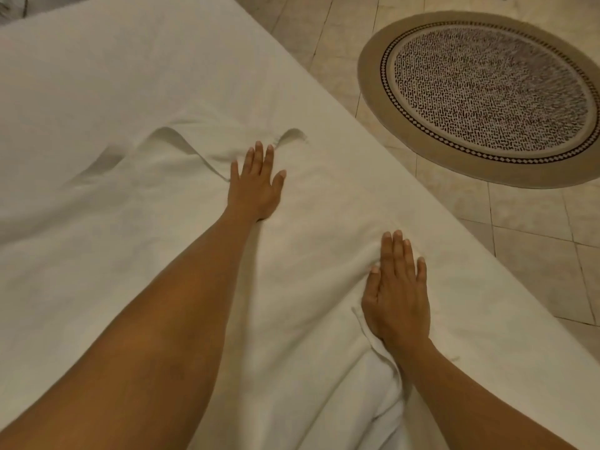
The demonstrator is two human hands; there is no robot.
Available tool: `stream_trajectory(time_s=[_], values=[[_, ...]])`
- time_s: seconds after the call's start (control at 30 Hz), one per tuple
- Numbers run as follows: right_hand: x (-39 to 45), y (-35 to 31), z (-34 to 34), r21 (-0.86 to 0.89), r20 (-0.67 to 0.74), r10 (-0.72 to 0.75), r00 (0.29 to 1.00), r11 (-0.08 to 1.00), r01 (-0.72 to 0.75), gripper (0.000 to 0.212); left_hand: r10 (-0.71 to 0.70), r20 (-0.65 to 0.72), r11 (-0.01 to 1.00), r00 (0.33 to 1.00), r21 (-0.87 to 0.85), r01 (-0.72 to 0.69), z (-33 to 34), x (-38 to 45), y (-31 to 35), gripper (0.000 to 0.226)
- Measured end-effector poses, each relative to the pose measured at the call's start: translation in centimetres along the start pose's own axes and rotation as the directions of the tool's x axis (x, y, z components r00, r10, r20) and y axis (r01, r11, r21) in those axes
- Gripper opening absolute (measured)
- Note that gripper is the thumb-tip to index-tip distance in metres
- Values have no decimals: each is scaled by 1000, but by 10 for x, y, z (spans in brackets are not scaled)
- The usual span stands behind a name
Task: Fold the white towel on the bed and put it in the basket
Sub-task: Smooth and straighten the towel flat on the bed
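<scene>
The white towel [156, 196] lies spread on the white bed [107, 79], with curled wavy edges at its far side. My left hand [256, 183] presses flat on the towel near its far edge, fingers straight. Closer to me, my right hand [397, 293] lies flat with straight fingers on the towel beside the bed's right side, and the cloth bunches by its thumb. No basket is in view.
The bed's right edge [487, 254] runs diagonally from top centre to lower right. Beyond it is a beige tiled floor [535, 261] with a round patterned rug [487, 92] at upper right.
</scene>
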State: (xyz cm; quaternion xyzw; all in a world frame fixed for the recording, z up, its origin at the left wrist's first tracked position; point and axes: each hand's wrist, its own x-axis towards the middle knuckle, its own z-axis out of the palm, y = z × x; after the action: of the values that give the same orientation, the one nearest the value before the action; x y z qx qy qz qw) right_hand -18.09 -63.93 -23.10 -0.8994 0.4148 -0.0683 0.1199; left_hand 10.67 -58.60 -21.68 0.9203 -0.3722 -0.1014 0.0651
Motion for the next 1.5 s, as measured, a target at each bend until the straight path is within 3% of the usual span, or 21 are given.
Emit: stream_trajectory(time_s=[0.2, 0.33, 0.43, 0.53, 0.6, 0.73, 0.8, 0.93, 1.0, 1.13, 1.27, 1.4, 1.5], values=[[-5, 3, -4, -4, -13, 4, 1000, 1000, -4, 56, 28, 55, 999, 998, -31, -26, -7, -29, -2, 64], [-5, 2, -3, -17, -22, 13, 1000, 1000, -13, 56, 202, 77, 979, 976, -48, -199, -11, -56, -24, 63], [-5, 2, -2, -19, -17, 7, 1000, 1000, -7, 57, 353, 136, 928, 926, 75, -365, -23, -48, -49, 64], [-4, 3, 1, -7, -10, 18, 1000, 1000, -18, 57, 401, 134, 854, 906, 302, -423, -40, -21, -69, 83], [-4, 4, 3, -2, -14, 28, 1000, 1000, -28, 58, 390, 118, 815, 913, 417, -402, -51, 0, -82, 92], [-3, 5, 9, 5, -17, 39, 999, 999, -39, 59, 342, 21, 747, 940, 600, -285, -66, 40, -90, 59], [-1, 5, 11, 11, -20, 48, 999, 999, -47, 59, 286, -3, 753, 958, 619, -223, -75, 60, -85, 62], [0, 6, 14, 18, -31, 54, 998, 998, -54, 58, 288, 27, 745, 957, 621, -242, -95, 93, -72, 52], [0, 6, 16, 22, -47, 64, 997, 998, -63, 58, 246, -109, 793, 963, 595, -135, -99, 108, -70, 49], [2, 4, 19, 18, -81, 94, 992, 996, -92, 58, 19, -374, 884, 927, 440, 160, -92, 124, -62, 67], [2, 4, 20, 0, -87, 84, 993, 996, -85, 58, -21, -289, 912, 957, 386, 137, -55, 108, -51, 63], [2, 4, 20, 0, -92, 78, 993, 997, -78, 58, -243, -148, 958, 959, 121, 261, -36, 94, -52, 69], [3, 5, 20, 0, -87, 57, 995, 998, -57, 59, -244, 13, 970, 970, 9, 244, -39, 96, -59, 73]])
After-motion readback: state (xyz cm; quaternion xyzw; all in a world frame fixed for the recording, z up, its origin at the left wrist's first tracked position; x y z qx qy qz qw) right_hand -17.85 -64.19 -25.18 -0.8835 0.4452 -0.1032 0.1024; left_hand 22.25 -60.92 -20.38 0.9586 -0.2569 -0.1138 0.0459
